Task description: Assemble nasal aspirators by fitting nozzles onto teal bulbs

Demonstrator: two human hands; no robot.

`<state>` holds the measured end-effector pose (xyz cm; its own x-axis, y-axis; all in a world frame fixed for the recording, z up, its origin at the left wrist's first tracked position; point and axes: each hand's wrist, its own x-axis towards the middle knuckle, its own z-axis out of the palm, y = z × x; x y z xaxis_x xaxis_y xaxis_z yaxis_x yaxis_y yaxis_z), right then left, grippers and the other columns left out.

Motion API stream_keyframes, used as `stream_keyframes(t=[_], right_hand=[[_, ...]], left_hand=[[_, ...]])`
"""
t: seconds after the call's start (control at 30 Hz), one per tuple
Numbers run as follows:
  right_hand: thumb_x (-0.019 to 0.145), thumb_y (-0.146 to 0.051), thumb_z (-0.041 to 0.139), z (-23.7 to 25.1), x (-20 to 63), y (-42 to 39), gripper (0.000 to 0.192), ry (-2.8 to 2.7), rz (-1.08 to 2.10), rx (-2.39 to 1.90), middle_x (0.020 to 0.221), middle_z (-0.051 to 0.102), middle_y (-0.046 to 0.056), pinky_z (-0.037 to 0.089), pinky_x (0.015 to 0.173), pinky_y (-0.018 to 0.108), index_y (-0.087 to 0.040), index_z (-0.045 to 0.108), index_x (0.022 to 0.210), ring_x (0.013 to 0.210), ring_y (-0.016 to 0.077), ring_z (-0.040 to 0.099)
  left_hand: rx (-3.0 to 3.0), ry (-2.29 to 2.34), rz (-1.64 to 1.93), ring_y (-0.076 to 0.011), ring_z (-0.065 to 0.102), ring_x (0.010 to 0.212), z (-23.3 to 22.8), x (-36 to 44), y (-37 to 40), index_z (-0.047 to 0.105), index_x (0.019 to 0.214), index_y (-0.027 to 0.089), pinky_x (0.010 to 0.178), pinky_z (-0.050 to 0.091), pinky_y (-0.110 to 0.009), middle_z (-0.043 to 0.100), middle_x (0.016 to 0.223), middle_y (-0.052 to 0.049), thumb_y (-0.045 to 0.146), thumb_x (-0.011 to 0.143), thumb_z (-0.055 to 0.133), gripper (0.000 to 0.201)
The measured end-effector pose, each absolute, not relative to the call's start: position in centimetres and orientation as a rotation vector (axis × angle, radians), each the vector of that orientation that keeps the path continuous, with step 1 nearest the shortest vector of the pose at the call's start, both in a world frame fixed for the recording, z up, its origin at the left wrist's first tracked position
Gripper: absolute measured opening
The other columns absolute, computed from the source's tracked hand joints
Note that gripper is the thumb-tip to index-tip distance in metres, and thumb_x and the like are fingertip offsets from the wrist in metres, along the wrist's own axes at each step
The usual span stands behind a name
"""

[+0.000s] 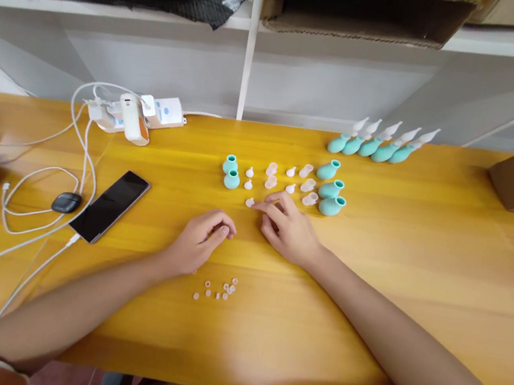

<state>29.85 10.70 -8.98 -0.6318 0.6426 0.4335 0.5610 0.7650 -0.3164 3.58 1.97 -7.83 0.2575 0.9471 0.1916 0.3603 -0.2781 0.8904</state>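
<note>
right hand [288, 227] fingers spread, tips touching small clear tip [249, 202] on table [423, 260] | left hand [200, 239] curled shut, contents unclear | risk: tip could skid into teal bulbs [231, 174]

Black phone [109, 205], white cables [27, 180], power strip [134, 114] on the yellow table [423, 260]; cardboard boxes [367, 4] on shelf.

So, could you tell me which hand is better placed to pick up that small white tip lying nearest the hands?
The right hand: its fingers already reach the tip, while the left hand rests curled, further back.
</note>
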Motion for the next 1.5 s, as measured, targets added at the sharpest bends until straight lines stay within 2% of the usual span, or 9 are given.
stream_keyframes(t=[0.1, 0.27, 0.37, 0.57, 0.7, 0.87, 1.13, 1.37, 1.5], right_hand=[[0.109, -0.022, 0.050, -8.98, 29.60, 10.70, 0.042, -2.498, 0.198, -0.904, 0.151, 0.063, 0.016, 0.056, 0.068, 0.034, -0.024, 0.068, 0.147, 0.095, 0.0210, 0.074], [0.109, -0.021, 0.052, -9.13, 29.68, 10.85, 0.049, -2.604, 0.194, -0.891, 0.165, 0.060, 0.010, 0.065, 0.087, 0.042, -0.025, 0.062, 0.157, 0.114, 0.0273, 0.077], [0.109, -0.021, 0.054, -9.28, 29.84, 10.91, 0.045, -2.574, 0.212, -0.848, 0.162, 0.063, 0.011, 0.065, 0.087, 0.040, -0.024, 0.064, 0.153, 0.115, 0.0265, 0.078], [0.108, -0.017, 0.055, -9.38, 29.86, 10.92, 0.031, -2.526, 0.185, -0.714, 0.147, 0.071, 0.010, 0.063, 0.083, 0.036, -0.023, 0.066, 0.136, 0.109, 0.0229, 0.079], [0.107, -0.016, 0.055, -9.41, 29.76, 10.93, 0.028, -2.507, 0.171, -0.704, 0.147, 0.072, 0.008, 0.061, 0.079, 0.034, -0.022, 0.064, 0.132, 0.105, 0.0212, 0.079], [0.105, -0.017, 0.057, -9.53, 29.86, 10.99, 0.023, -2.522, 0.129, -0.711, 0.153, 0.069, 0.009, 0.059, 0.076, 0.035, -0.021, 0.068, 0.125, 0.092, 0.0198, 0.077], [0.106, -0.016, 0.055, -9.46, 29.94, 11.10, 0.023, -2.524, 0.147, -0.643, 0.147, 0.072, 0.009, 0.059, 0.081, 0.033, -0.022, 0.068, 0.125, 0.105, 0.0206, 0.079], [0.105, -0.016, 0.056, -9.58, 29.97, 11.14, 0.023, -2.505, 0.162, -0.643, 0.143, 0.073, 0.010, 0.060, 0.080, 0.034, -0.022, 0.067, 0.125, 0.102, 0.0208, 0.079], [0.104, -0.015, 0.056, -9.35, 29.86, 10.98, 0.024, -2.420, 0.379, -0.644, 0.139, 0.074, 0.010, 0.060, 0.087, 0.036, -0.023, 0.069, 0.123, 0.109, 0.0223, 0.077]], left_hand=[[1.804, 1.207, 0.980, -0.0212, 0.068, 0.094, -7.61, 3.76, 1.95, 0.067, 0.103, 0.021, 0.090, 0.050, -0.036, 0.073, 0.099, -0.004, 0.030, 0.113, 0.049, 0.023], [2.028, 1.119, 0.826, -0.0224, 0.064, 0.094, -7.35, 4.03, 1.94, 0.067, 0.099, 0.021, 0.089, 0.050, -0.036, 0.072, 0.097, -0.004, 0.017, 0.102, 0.055, 0.013], [2.241, 0.974, 0.687, -0.0233, 0.063, 0.096, -7.54, 4.10, 1.79, 0.070, 0.099, 0.021, 0.093, 0.049, -0.037, 0.072, 0.098, -0.005, 0.014, 0.095, 0.062, 0.012], [2.471, 0.792, 0.555, -0.0214, 0.063, 0.098, -7.82, 3.95, 1.53, 0.081, 0.106, 0.025, 0.098, 0.045, -0.038, 0.073, 0.108, -0.004, 0.016, 0.095, 0.071, 0.017], [2.494, 0.762, 0.532, -0.0210, 0.063, 0.099, -7.62, 3.98, 1.55, 0.082, 0.104, 0.025, 0.099, 0.044, -0.037, 0.072, 0.108, -0.004, 0.013, 0.092, 0.072, 0.020], [2.488, 0.767, 0.519, -0.0210, 0.062, 0.099, -7.51, 4.14, 1.54, 0.079, 0.097, 0.023, 0.097, 0.043, -0.036, 0.071, 0.106, -0.004, 0.014, 0.094, 0.071, 0.013], [2.442, 0.772, 0.531, -0.0204, 0.063, 0.098, -7.45, 4.10, 1.53, 0.076, 0.094, 0.022, 0.097, 0.042, -0.035, 0.071, 0.104, -0.003, 0.015, 0.091, 0.074, 0.007], [2.394, 0.775, 0.537, -0.0200, 0.065, 0.095, -7.42, 4.13, 1.63, 0.073, 0.092, 0.021, 0.095, 0.042, -0.037, 0.073, 0.099, -0.002, 0.015, 0.089, 0.075, 0.007], [2.138, 0.816, 0.624, -0.0178, 0.068, 0.088, -7.34, 3.91, 1.76, 0.072, 0.092, 0.020, 0.091, 0.048, -0.035, 0.077, 0.094, -0.001, 0.011, 0.085, 0.076, 0.013]])
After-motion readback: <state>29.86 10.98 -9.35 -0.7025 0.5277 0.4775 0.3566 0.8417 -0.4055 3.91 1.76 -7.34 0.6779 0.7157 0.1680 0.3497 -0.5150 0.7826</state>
